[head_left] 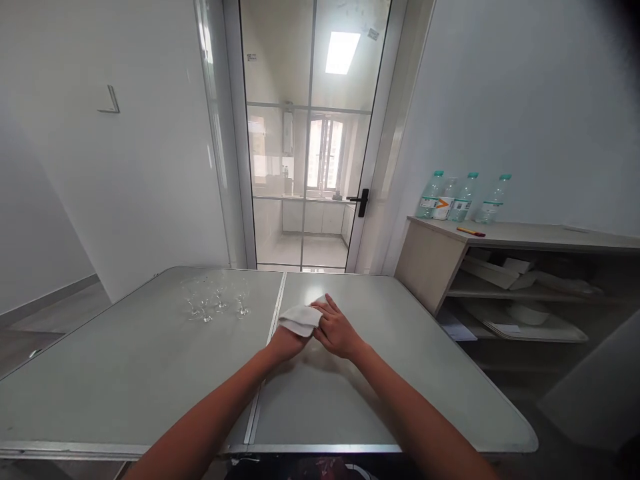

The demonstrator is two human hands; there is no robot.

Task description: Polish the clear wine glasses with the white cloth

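Both my hands meet at the middle of a grey folding table (150,360), on a white cloth (299,319). My left hand (286,343) is closed on the cloth's near side, mostly hidden beneath it. My right hand (336,330) curls over the cloth's right edge with its fingers pressed against the fabric. Three clear stemmed glasses (216,298) stand upright on the table's far left half, apart from both hands.
A glass door (310,147) with a black handle (361,201) stands behind the table. At right a wooden shelf unit (525,273) carries several water bottles (463,197) and a pen on top, with papers on the lower shelves.
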